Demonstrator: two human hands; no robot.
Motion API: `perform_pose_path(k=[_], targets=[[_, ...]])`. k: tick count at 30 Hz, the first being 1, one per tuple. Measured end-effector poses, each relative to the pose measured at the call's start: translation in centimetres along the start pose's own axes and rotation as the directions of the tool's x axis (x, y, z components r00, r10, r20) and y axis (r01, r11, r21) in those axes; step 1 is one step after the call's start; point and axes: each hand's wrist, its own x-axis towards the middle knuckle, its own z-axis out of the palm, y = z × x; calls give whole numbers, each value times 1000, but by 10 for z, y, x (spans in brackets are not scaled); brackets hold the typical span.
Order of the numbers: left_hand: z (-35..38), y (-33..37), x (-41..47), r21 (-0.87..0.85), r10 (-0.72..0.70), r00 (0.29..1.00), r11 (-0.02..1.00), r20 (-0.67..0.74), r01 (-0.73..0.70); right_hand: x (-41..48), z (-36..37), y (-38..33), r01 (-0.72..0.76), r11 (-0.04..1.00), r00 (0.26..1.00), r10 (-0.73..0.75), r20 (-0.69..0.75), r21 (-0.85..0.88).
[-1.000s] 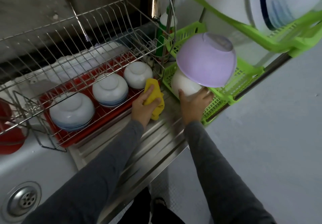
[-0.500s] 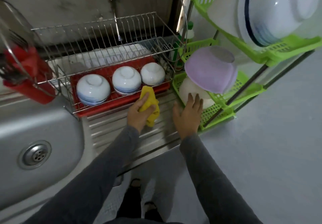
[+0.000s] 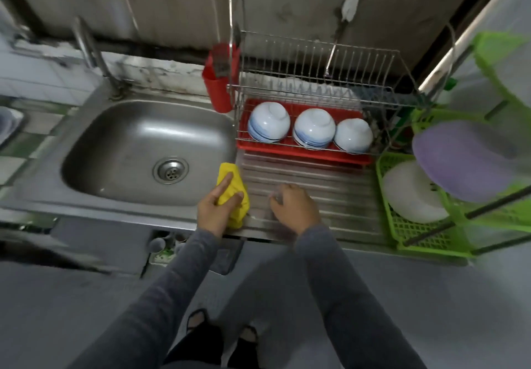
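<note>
The left hand (image 3: pixel 214 210) grips the yellow cloth (image 3: pixel 234 193) at the bench's (image 3: pixel 120 210) near edge, between the sink (image 3: pixel 129 144) and the ribbed drainboard (image 3: pixel 330 185). The blurred right hand (image 3: pixel 293 206) hovers loosely curled and seems empty. Wiping looks barely begun, with the drainboard to the right left to do.

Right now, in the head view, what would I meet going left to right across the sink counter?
Tap → sink drain → yellow cloth gripped by the left hand → right hand → white bowl in the green rack.
</note>
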Motion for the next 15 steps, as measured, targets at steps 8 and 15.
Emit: perform_pose_path(k=[8,15], targets=[[-135,25,-17,-75,82,955,991,-284,-107,12,43,-142,303,952,941,-291,175,-41],[-288,56,-39,-70,126,879,982,-461,-177,2,103,-301,509,861,840,-494,225,-10]])
